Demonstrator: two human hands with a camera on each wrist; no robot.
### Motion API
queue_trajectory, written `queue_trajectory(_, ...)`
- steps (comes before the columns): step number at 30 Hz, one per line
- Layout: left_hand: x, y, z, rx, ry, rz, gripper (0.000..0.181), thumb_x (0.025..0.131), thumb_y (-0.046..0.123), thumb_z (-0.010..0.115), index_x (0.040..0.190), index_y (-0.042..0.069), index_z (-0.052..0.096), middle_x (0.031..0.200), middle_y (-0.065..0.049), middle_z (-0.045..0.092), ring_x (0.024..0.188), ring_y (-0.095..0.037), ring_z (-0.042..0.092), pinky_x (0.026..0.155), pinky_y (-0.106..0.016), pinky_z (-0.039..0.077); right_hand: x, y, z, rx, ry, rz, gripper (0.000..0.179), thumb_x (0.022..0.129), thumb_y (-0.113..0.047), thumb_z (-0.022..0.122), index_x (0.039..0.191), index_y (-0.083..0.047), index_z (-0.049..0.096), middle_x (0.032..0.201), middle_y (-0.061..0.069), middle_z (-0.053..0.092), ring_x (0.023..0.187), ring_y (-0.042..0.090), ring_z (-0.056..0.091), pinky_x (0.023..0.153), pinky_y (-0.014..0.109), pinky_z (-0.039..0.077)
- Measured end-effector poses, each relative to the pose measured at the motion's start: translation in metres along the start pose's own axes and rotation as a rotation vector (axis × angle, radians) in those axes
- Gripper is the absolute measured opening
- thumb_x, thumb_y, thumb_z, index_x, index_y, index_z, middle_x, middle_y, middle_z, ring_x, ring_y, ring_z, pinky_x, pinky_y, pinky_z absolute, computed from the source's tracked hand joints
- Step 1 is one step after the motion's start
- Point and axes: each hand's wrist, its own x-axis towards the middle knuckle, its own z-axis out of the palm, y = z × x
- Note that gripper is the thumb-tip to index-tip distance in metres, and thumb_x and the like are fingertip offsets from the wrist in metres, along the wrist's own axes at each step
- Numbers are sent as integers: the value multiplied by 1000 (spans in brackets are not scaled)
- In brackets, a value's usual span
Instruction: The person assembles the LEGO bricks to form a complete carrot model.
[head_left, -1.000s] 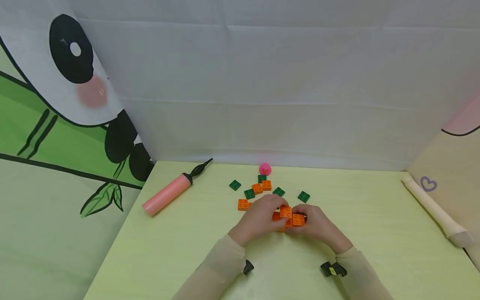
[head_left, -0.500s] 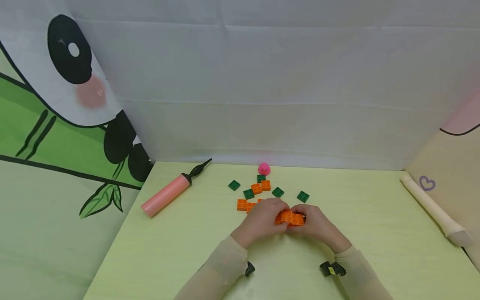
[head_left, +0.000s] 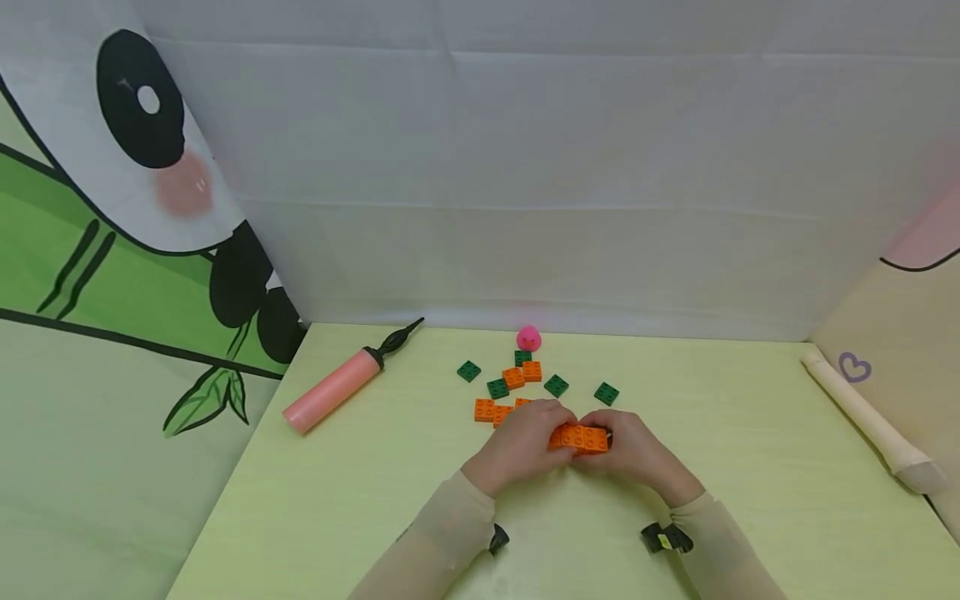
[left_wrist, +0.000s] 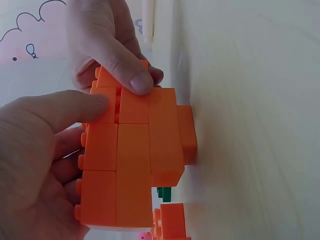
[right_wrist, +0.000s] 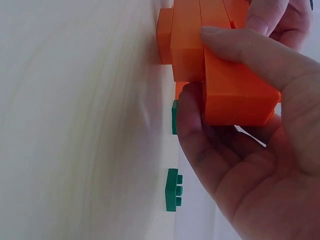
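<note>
An orange toy brick assembly point(head_left: 581, 438), made of joined studded bricks, is held between both hands just above the table. My left hand point(head_left: 525, 442) grips its left end; in the left wrist view the thumb presses on the side and fingers curl round the studded face of the assembly point(left_wrist: 132, 165). On the right end, my right hand point(head_left: 633, 450) holds it, with thumb and fingers round the end bricks point(right_wrist: 237, 95) in the right wrist view. A narrow gap shows between two bricks near the left thumb. Part of the assembly is hidden by the hands.
Loose orange bricks point(head_left: 485, 410) and green bricks point(head_left: 607, 393) lie beyond the hands. A pink ball-shaped toy point(head_left: 528, 338) sits at the back edge. Left of them lies a pink hand pump point(head_left: 333, 390). A pale rolled tube point(head_left: 862, 417) lies along the table's right edge.
An orange brick that stood raised on the assembly has come down level with the bricks beside it. The left hand has shifted slightly down toward the assembly; the right hand barely moves.
</note>
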Motion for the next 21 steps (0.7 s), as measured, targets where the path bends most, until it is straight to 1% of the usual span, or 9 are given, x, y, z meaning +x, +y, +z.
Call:
queue_trajectory(3,1,0,-2,22,-9,7,26,95,27,78,117,13,74,107,5,70,97,-13,63,91,-24,51,0,0,0,-1,4,7,37,81,-29,92,107,-9,75,97,-4,69,86,17,59,78,35,53)
queue_trajectory(6,2,2,-3,72,-21,10,24,95,27,78,115,13,75,106,5,70,96,-13,64,89,-24,51,0,-1,1,1,12,10,34,81,-28,93,104,-9,76,93,-5,68,83,17,58,75,32,52)
queue_trajectory(10,5,5,-3,146,-41,-1,25,95,30,79,114,14,76,104,6,69,93,-12,63,85,-23,51,1,-3,1,1,21,10,32,80,-28,93,101,-9,77,88,-5,67,80,17,57,71,30,51)
queue_trajectory(14,7,7,-3,198,-61,-20,26,94,33,81,113,16,77,100,7,68,89,-12,62,80,-22,51,1,-5,0,-9,31,13,31,80,-28,93,99,-9,78,86,-6,68,78,17,57,70,29,51)
queue_trajectory(18,7,10,-3,215,-70,-33,25,93,33,81,111,17,77,98,8,67,87,-11,61,78,-21,50,0,-5,1,-12,34,21,31,79,-28,94,98,-9,79,85,-6,68,78,17,57,69,28,51)
queue_trajectory(21,5,10,-2,204,-68,-36,25,93,32,82,111,17,77,98,9,67,87,-10,61,78,-21,50,0,-5,2,-1,31,23,31,79,-27,94,98,-9,79,84,-6,68,78,18,57,69,28,50)
